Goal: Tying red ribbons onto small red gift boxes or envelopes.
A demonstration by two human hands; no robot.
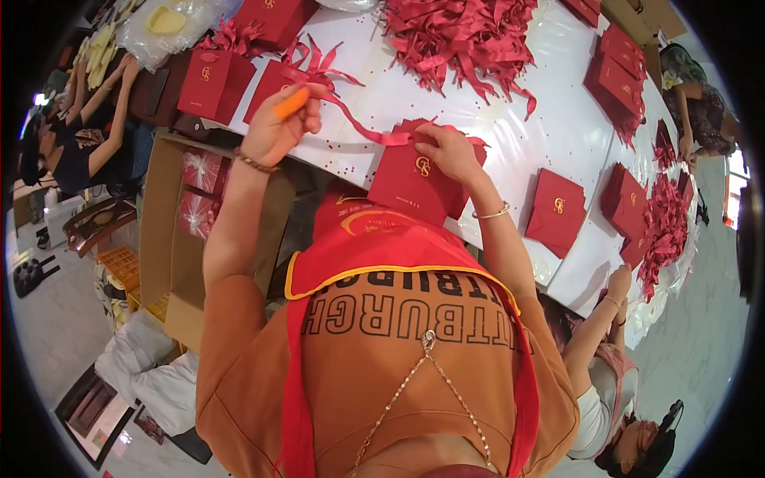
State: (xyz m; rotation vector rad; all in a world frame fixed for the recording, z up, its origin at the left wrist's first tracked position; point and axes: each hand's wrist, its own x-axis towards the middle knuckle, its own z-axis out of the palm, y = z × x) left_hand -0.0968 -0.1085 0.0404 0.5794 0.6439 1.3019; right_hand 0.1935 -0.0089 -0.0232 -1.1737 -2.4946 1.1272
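Note:
My left hand (279, 131) is raised over the table edge, fingers closed on one end of a red ribbon (348, 118). An orange cover (292, 103) sits on one of its fingers. The ribbon runs down to the top of a red paper bag (410, 179) with gold print, lying at the table's near edge. My right hand (452, 151) pinches the top edge of that bag, where the ribbon meets it. More red bags show just under and behind this one. What lies beneath my right fingertips is hidden.
A big heap of red ribbons (462, 44) lies on the white table (351, 68). Red bags (209, 86) stand at left, and another stack (556, 211) lies at right. An open cardboard box (183, 267) with wrapped red packs stands below left. Co-workers sit on both sides.

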